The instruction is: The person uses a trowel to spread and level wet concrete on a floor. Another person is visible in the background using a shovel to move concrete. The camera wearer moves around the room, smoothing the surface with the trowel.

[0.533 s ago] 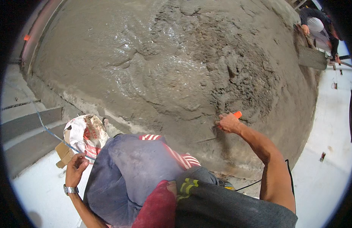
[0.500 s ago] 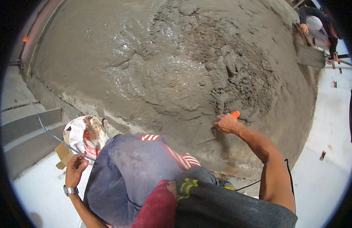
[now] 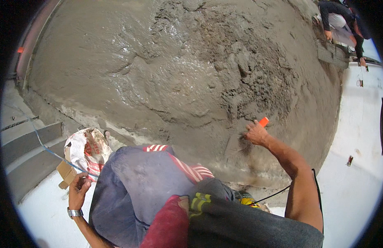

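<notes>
My right hand [image 3: 256, 134] is closed around the orange handle of a trowel [image 3: 263, 121], low over the wet grey mortar [image 3: 166, 99]. Mortar and shadow make the trowel's blade hard to see. Beside my left knee, my left hand [image 3: 79, 189], with a metal watch on its wrist, has loosely bent fingers, the thumb apart, and no clear hold on anything. A thin blue cord [image 3: 51, 151] passes by its fingertips. Just beyond that hand are a crumpled white and red bag [image 3: 89, 149] and a piece of brown cardboard [image 3: 66, 174].
Grey steps [image 3: 32, 138] rise at the left. Rough, clumpy mortar [image 3: 257, 82] lies ahead of my right hand. At the far right a co-worker [image 3: 344, 25] bends over a flat grey board [image 3: 332, 54] at the mortar's edge. A white surface [image 3: 361, 136] borders the mortar on the right.
My right hand with the trowel has shifted a little to the right over the mortar. The whole view has moved slightly. My left hand stays beside the bag.
</notes>
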The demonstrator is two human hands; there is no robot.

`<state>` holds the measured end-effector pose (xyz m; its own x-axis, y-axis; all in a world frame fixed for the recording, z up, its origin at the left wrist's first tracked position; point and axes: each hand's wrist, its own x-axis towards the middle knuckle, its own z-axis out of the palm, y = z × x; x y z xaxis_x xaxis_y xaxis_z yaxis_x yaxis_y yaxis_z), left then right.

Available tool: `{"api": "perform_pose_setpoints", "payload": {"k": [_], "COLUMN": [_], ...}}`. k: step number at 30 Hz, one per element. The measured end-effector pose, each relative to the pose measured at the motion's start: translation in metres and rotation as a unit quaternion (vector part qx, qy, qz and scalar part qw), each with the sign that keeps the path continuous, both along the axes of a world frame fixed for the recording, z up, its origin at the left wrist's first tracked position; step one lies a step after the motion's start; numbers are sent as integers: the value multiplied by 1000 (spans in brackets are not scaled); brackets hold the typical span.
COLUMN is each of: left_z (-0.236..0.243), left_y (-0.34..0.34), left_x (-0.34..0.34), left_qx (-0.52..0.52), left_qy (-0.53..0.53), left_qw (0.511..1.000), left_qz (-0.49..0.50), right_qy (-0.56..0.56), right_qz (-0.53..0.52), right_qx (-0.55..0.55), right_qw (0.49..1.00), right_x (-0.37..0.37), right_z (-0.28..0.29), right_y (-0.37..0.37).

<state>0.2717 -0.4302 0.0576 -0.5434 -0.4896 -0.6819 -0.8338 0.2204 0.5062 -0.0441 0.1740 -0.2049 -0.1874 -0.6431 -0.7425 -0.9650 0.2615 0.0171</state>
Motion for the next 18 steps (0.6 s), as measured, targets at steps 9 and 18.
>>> {"api": "perform_pose_setpoints", "payload": {"k": [9,18], "left_z": [1,3], "left_y": [2,3], "left_x": [2,-3], "left_qx": [-6,-3], "left_qy": [-8,-4], "left_qw": [1000,1000], "left_qz": [-16,-15], "right_qy": [56,57], "right_qz": [-247,59], "right_qx": [-109,90], "right_qw": [961,992], "right_x": [-17,26], "right_z": [23,-2], "right_y": [11,27]}}
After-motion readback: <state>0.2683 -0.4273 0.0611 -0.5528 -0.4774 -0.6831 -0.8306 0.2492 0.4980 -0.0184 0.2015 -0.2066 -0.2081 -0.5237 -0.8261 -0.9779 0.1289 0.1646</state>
